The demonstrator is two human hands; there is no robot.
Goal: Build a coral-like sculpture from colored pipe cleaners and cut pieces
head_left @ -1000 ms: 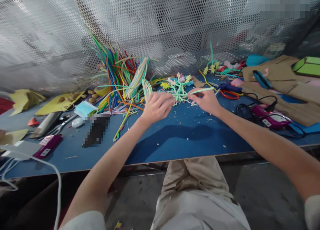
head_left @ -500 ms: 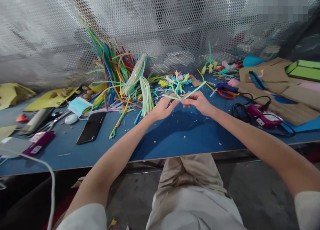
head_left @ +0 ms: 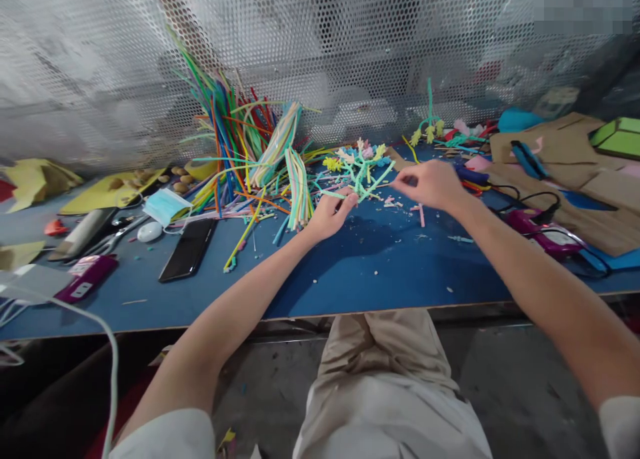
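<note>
Standing by the bench (head_left: 350,279) here, and it's pipe-cleaner chaos. The left hand (head_left: 330,212), just about dead centre of the frame, has its fingers pinched shut on a pale green pipe cleaner (head_left: 373,182) that pokes up and to the right from the grip, right over the blue top. The right hand (head_left: 433,182) sits a bit right of centre and a little apart from the stem; its fingers are curled in with the thumb and forefinger close together, but honestly I can't tell if there's anything between them.

Looks to me like the middle of a bending or twisting step on that green stem, with one hand anchoring it. I'd guess the next bit needs the right hand back on the free end, gripping close to the left fingers so the twist stays tight.

Around them: a finished fuzzy flower cluster (head_left: 357,159) just behind the hands, a big fan of coloured pipe cleaners (head_left: 235,139) upper left of centre, a phone (head_left: 187,249) lying flat at the left, and a purple glue gun (head_left: 543,229) over at the right.
</note>
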